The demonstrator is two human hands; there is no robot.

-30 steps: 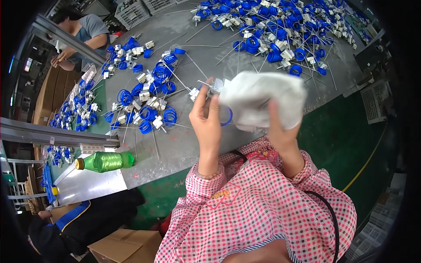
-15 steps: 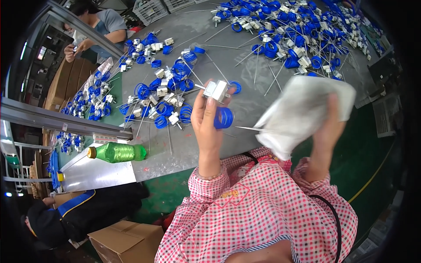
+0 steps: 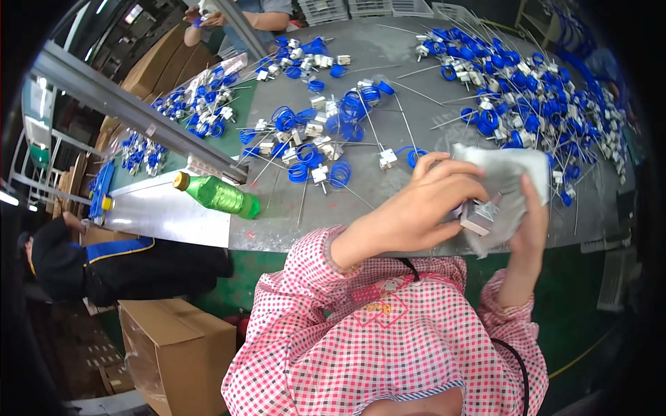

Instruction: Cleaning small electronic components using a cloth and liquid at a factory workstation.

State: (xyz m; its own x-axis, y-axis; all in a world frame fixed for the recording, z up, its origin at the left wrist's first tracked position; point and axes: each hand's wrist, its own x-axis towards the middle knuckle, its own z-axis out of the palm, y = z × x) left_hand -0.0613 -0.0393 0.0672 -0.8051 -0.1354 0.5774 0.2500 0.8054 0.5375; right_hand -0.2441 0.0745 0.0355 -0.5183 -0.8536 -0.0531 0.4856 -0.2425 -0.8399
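Observation:
My left hand (image 3: 420, 211) reaches across to the right, its fingers bent around a small boxy thermostat (image 3: 479, 220) with a pale body. That thermostat is at a white translucent plastic bag (image 3: 528, 165), overlapping it; whether it is inside cannot be made out. The bag hangs crumpled from my right hand (image 3: 531, 229), which grips its right side with the thumb up. Part of the thermostat and its blue coil is covered by my left fingers. Just beyond my left hand, another thermostat (image 3: 387, 159) with a blue coil lies on the grey table (image 3: 395, 59).
Thermostats with blue coils and thin metal rods form a big heap (image 3: 517, 104) at right and a smaller group (image 3: 312, 128) in the middle. A green bottle (image 3: 222, 196) lies at left by a metal post. A carton (image 3: 198, 360) stands below; a co-worker's hands (image 3: 208, 21) show far left.
My left hand has moved right with the thermostat, up to the bag. The bag has come lower and nearer the left hand. The whole view has shifted.

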